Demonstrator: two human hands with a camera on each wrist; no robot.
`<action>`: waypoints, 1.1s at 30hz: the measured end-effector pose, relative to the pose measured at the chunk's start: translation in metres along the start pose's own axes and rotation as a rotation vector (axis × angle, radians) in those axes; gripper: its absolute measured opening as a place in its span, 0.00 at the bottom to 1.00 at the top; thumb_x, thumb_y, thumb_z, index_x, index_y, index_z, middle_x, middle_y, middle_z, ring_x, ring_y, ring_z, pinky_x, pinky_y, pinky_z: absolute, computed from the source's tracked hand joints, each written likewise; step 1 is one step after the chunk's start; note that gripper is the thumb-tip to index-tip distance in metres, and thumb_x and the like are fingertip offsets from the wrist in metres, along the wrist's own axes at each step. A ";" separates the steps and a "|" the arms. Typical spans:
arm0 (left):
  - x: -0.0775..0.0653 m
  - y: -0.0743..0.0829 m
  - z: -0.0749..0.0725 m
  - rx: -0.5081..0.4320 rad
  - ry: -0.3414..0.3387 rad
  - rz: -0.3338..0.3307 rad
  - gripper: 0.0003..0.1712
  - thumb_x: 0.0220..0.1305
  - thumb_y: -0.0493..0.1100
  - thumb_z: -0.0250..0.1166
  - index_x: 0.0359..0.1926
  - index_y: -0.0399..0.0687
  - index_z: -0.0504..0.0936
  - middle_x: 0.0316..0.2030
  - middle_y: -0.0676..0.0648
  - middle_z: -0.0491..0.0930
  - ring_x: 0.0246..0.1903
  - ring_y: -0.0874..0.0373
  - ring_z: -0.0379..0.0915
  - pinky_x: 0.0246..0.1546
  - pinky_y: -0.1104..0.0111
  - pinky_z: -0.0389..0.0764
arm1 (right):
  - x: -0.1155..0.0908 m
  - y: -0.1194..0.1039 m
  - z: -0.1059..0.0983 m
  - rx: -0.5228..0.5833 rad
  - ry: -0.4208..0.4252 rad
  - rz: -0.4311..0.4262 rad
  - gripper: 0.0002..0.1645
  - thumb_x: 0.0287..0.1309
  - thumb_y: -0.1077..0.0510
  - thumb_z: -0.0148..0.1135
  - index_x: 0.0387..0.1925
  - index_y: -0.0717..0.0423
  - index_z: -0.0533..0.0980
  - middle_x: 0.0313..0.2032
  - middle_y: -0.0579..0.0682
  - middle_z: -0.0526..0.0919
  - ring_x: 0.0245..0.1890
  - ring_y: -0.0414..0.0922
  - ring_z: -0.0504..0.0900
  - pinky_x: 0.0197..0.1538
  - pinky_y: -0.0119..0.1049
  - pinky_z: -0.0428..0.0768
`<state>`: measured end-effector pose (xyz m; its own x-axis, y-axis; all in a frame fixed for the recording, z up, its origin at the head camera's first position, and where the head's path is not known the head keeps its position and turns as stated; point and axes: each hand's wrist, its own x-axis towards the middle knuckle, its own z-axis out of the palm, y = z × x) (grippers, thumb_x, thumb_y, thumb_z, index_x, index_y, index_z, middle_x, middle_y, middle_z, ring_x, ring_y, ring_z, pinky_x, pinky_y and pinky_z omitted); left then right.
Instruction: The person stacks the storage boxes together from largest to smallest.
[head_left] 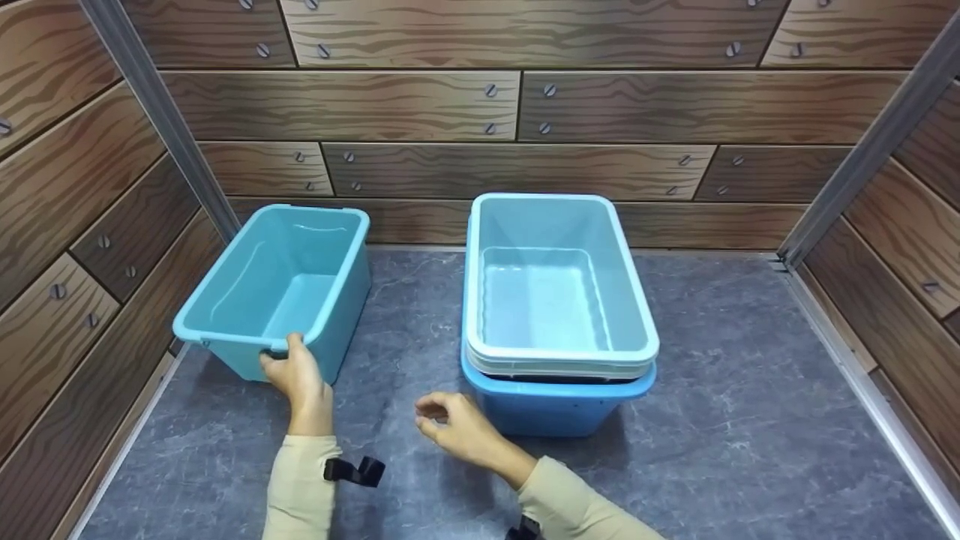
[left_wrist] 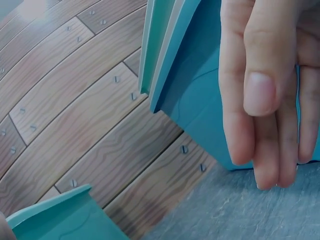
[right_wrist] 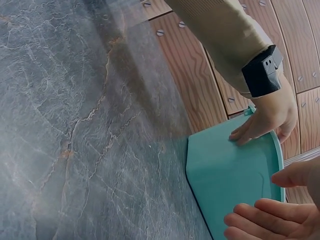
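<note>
On the left of the head view stands a teal plastic bin point(head_left: 236, 360). My left hand point(head_left: 300, 379) grips the middle of its near rim, thumb at the top edge. The right wrist view shows the left hand's point(right_wrist: 272, 117) fingers against the bin's outer wall point(right_wrist: 230, 167). My right hand point(head_left: 469, 431) hovers with loosely curled fingers and holds nothing, close to the front left corner of a blue bin point(head_left: 551, 414). Nested inside that one are pale, translucent bins point(head_left: 562, 356), their upper rims rising above the blue rim.
Wood-patterned walls point(head_left: 420, 105) enclose the grey marbled surface point(head_left: 720, 435) at the back and both sides. Metal corner posts point(head_left: 161, 94) stand at the back left and back right. A metal strip point(head_left: 870, 405) runs along the right edge.
</note>
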<state>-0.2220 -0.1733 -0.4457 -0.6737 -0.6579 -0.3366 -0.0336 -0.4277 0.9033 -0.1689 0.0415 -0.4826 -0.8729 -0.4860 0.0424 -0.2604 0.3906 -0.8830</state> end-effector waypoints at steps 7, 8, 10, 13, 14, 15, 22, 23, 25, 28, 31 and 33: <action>0.003 -0.002 -0.002 -0.041 0.010 -0.009 0.45 0.70 0.45 0.46 0.76 0.51 0.26 0.77 0.45 0.41 0.76 0.56 0.44 0.77 0.67 0.55 | 0.000 0.001 0.000 0.010 -0.008 0.006 0.17 0.62 0.62 0.57 0.47 0.71 0.77 0.46 0.67 0.84 0.49 0.59 0.83 0.54 0.46 0.83; 0.004 -0.003 -0.002 -0.042 0.013 -0.008 0.45 0.70 0.46 0.46 0.76 0.51 0.26 0.77 0.45 0.40 0.76 0.56 0.44 0.77 0.67 0.54 | 0.000 0.001 0.000 0.011 -0.007 0.006 0.17 0.62 0.62 0.57 0.47 0.71 0.77 0.46 0.67 0.84 0.49 0.59 0.83 0.54 0.46 0.83; 0.006 -0.004 -0.004 -0.037 0.016 -0.009 0.45 0.70 0.48 0.45 0.76 0.51 0.26 0.77 0.46 0.40 0.76 0.57 0.43 0.77 0.67 0.53 | 0.000 0.001 0.000 0.017 -0.009 0.007 0.17 0.62 0.62 0.57 0.48 0.71 0.77 0.46 0.67 0.83 0.49 0.59 0.83 0.54 0.46 0.83; 0.008 -0.006 -0.005 -0.040 0.013 0.001 0.45 0.70 0.49 0.45 0.76 0.51 0.28 0.77 0.45 0.42 0.75 0.57 0.46 0.77 0.67 0.53 | -0.001 0.001 0.000 0.025 -0.010 0.008 0.17 0.62 0.63 0.57 0.48 0.72 0.77 0.47 0.68 0.83 0.49 0.60 0.83 0.54 0.46 0.83; 0.009 -0.006 -0.006 -0.040 0.012 0.004 0.45 0.70 0.48 0.45 0.76 0.50 0.28 0.77 0.45 0.44 0.74 0.57 0.47 0.76 0.67 0.54 | -0.001 0.001 0.000 0.028 -0.011 0.006 0.17 0.61 0.63 0.56 0.48 0.72 0.77 0.47 0.68 0.83 0.50 0.60 0.83 0.54 0.47 0.83; 0.009 -0.007 -0.005 -0.040 0.009 0.008 0.44 0.70 0.48 0.45 0.76 0.50 0.29 0.76 0.45 0.46 0.74 0.57 0.48 0.76 0.67 0.54 | -0.001 0.001 0.000 0.032 -0.011 0.005 0.17 0.61 0.63 0.57 0.48 0.73 0.77 0.47 0.69 0.83 0.50 0.60 0.83 0.54 0.47 0.83; 0.003 -0.009 -0.003 0.002 -0.001 0.020 0.45 0.69 0.47 0.47 0.76 0.46 0.29 0.78 0.45 0.37 0.77 0.57 0.40 0.78 0.68 0.49 | 0.000 0.002 0.001 0.036 0.006 -0.012 0.17 0.61 0.63 0.57 0.46 0.73 0.77 0.45 0.68 0.83 0.47 0.60 0.83 0.53 0.47 0.83; 0.002 -0.010 -0.003 0.005 -0.004 0.026 0.45 0.69 0.46 0.47 0.76 0.45 0.30 0.78 0.45 0.38 0.77 0.56 0.40 0.78 0.68 0.49 | 0.000 0.002 0.001 0.037 0.007 -0.012 0.16 0.61 0.63 0.57 0.46 0.73 0.77 0.45 0.68 0.83 0.47 0.60 0.83 0.53 0.48 0.83; 0.001 -0.010 -0.002 0.001 -0.007 0.040 0.44 0.70 0.46 0.47 0.76 0.44 0.32 0.78 0.44 0.40 0.77 0.56 0.41 0.78 0.68 0.49 | 0.000 0.002 0.001 0.037 0.008 -0.008 0.16 0.61 0.63 0.57 0.46 0.72 0.77 0.44 0.68 0.83 0.47 0.59 0.83 0.53 0.48 0.83; -0.002 -0.012 -0.001 -0.002 -0.010 0.054 0.43 0.70 0.44 0.47 0.76 0.42 0.33 0.77 0.43 0.42 0.76 0.56 0.42 0.78 0.69 0.49 | -0.001 0.003 0.001 0.036 0.011 0.001 0.16 0.61 0.63 0.58 0.46 0.72 0.77 0.45 0.68 0.83 0.47 0.59 0.83 0.53 0.47 0.83; -0.005 -0.014 0.001 -0.005 -0.009 0.058 0.44 0.69 0.44 0.48 0.76 0.41 0.33 0.77 0.44 0.39 0.77 0.57 0.39 0.78 0.70 0.47 | -0.001 0.003 0.002 0.027 0.017 0.004 0.17 0.60 0.63 0.58 0.46 0.73 0.77 0.45 0.67 0.84 0.47 0.59 0.83 0.52 0.46 0.84; -0.007 -0.016 0.002 -0.003 -0.011 0.062 0.44 0.69 0.43 0.48 0.76 0.40 0.32 0.78 0.44 0.38 0.77 0.57 0.37 0.78 0.70 0.46 | -0.001 0.004 0.003 0.023 0.021 0.004 0.17 0.60 0.63 0.59 0.46 0.73 0.77 0.44 0.67 0.84 0.47 0.59 0.84 0.52 0.46 0.84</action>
<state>-0.2181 -0.1609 -0.4572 -0.6825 -0.6763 -0.2770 0.0109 -0.3884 0.9214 -0.1676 0.0414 -0.4872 -0.8823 -0.4681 0.0486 -0.2477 0.3741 -0.8937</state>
